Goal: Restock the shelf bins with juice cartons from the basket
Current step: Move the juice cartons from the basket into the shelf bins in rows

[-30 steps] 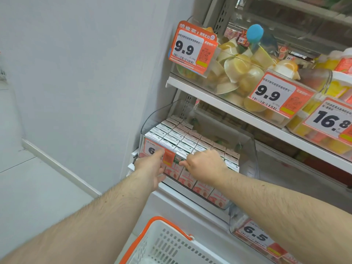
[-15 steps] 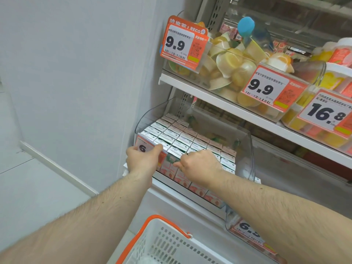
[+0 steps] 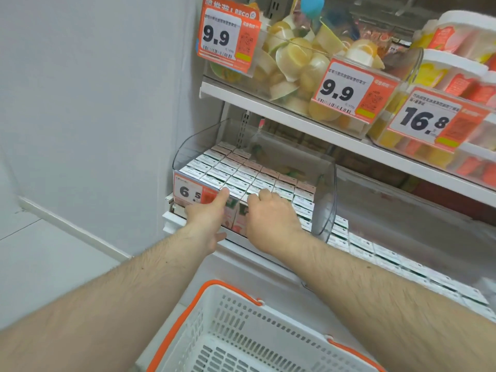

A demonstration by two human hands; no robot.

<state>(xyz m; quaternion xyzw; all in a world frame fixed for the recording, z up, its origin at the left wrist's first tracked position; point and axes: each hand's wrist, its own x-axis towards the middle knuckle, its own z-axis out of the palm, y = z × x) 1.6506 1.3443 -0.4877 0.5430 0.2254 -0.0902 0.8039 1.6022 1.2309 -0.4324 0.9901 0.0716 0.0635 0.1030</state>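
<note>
Both hands are working at the near edge of the clear plastic shelf bin (image 3: 326, 183), the left hand (image 3: 208, 218) reaching open-fingered and the right hand (image 3: 269, 218) pinching small, stiff, light-looking pink-and-white juice cartons (image 3: 243, 181), best gripped by flat sides.

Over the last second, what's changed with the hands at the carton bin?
The left hand slid down off the 6.5 price tag, which now shows fully; its thumb now presses the front edge of the bin. The right hand stays curled over the front row of cartons. Cartons and basket unchanged.
</note>
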